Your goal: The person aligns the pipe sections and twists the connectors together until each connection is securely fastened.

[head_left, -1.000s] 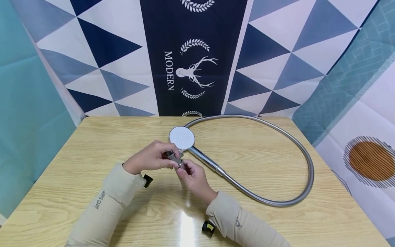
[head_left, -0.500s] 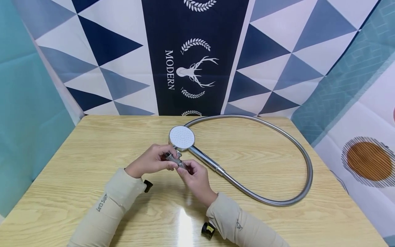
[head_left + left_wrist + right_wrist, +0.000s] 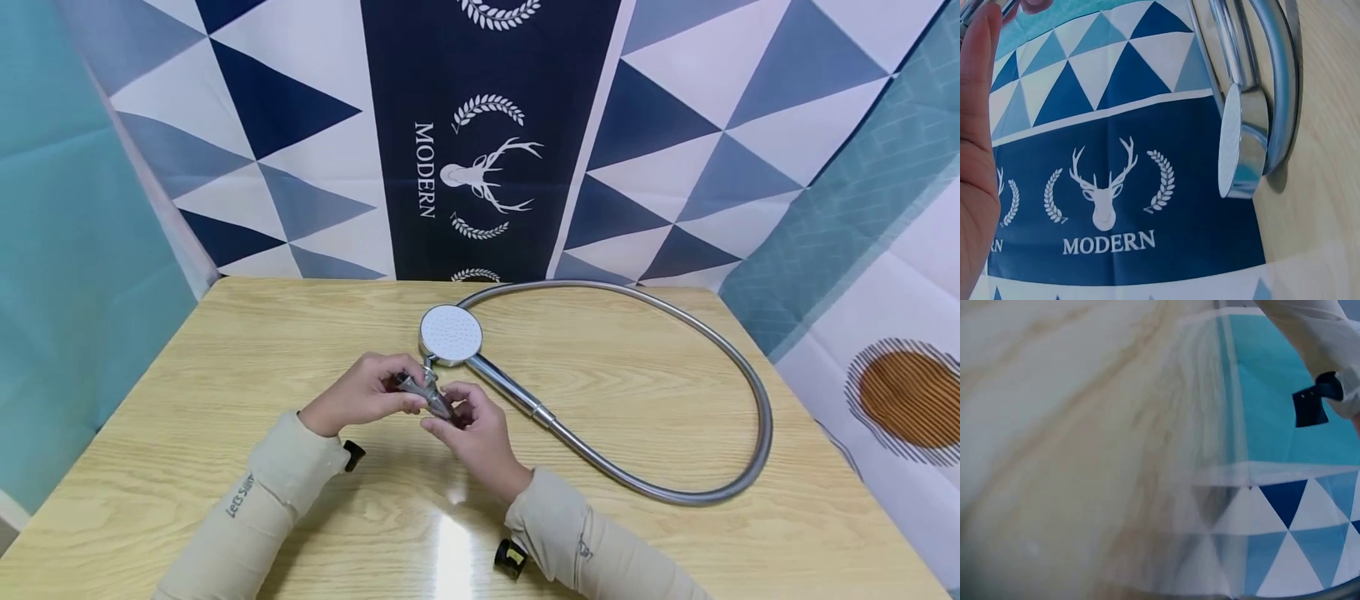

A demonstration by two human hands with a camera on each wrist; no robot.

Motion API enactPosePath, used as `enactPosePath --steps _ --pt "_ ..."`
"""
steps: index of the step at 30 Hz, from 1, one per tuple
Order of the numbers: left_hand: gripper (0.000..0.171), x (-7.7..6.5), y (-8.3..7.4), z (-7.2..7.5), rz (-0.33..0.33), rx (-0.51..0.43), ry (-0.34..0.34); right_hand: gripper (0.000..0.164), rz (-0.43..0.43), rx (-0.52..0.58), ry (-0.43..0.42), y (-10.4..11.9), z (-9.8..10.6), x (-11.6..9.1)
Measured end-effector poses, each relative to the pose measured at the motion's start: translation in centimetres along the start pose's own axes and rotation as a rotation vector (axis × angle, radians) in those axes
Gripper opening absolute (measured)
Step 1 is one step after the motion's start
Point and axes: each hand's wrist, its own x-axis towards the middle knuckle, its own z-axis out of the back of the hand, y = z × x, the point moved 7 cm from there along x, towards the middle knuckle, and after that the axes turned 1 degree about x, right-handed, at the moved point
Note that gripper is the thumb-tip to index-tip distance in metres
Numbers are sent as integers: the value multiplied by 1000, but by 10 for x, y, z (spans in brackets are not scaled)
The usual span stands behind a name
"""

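Just in front of the shower head, a small silver metal fitting (image 3: 429, 390) with a side branch is held up between both hands. My left hand (image 3: 363, 392) grips its upper-left end, thumb below and fingers over it. My right hand (image 3: 480, 437) has its thumb and fingers around the lower-right end, which they partly hide. In the left wrist view my left hand (image 3: 977, 156) fills the left edge, and a bit of shiny metal shows at the top corner. The round white-faced shower head (image 3: 451, 334) lies on the table, its chrome handle (image 3: 504, 382) pointing right.
A grey metal hose (image 3: 761, 417) runs from the handle in a wide loop over the right side of the wooden table (image 3: 225, 358). Patterned cloth (image 3: 300, 167) hangs behind the table. Each wrist carries a black camera (image 3: 511, 558).
The right thumb and fingers have spread a little around the fitting's end, and more of the fitting shows. The fitting stays in the left hand; the head view has shifted slightly.
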Motion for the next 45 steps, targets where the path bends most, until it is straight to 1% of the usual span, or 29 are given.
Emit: enactPosePath --steps 2,7,10,11,14,16,19,22,26,30,32,36,38,41,43,45 --pt "19 -3 -2 4 4 8 -7 29 45 3 -31 2 -3 1" --pt "18 -9 -5 11 26 -13 -32 24 215 -24 -53 11 -10 4" --pt "10 -12 -6 14 38 -33 -41 21 254 -40 -43 14 -14 7" --pt "10 -12 -6 16 41 -40 -44 20 264 -47 -38 15 -15 8" --pt "19 -16 -8 20 38 -40 -52 18 289 -42 -1 17 -21 10" --pt "23 -18 -9 22 24 -24 -54 21 306 -43 17 19 -24 11" --pt "23 -17 -11 22 -1 15 -49 30 294 -37 17 19 -24 10" --pt "22 -15 -13 21 -11 39 -44 33 278 -31 -22 20 -22 9" --pt "24 -14 -14 19 -5 30 -45 27 314 -64 -66 22 -20 8" --pt "25 -13 -17 18 -10 26 -46 25 342 -104 -56 25 -18 8" --pt "22 -13 -17 18 -12 29 -47 23 324 -101 -33 24 -17 9" --pt "16 -11 -17 17 -6 21 -40 17 262 -67 39 19 -17 12" --pt "12 -11 -17 16 -3 21 -34 13 233 -39 80 17 -16 13" --pt "9 -9 -18 15 -21 34 -23 11 189 14 154 15 -16 15" --pt "12 -8 -19 14 -44 49 -14 16 161 60 209 13 -15 16" --pt "18 -7 -21 13 -61 63 -6 21 132 88 245 12 -15 17"
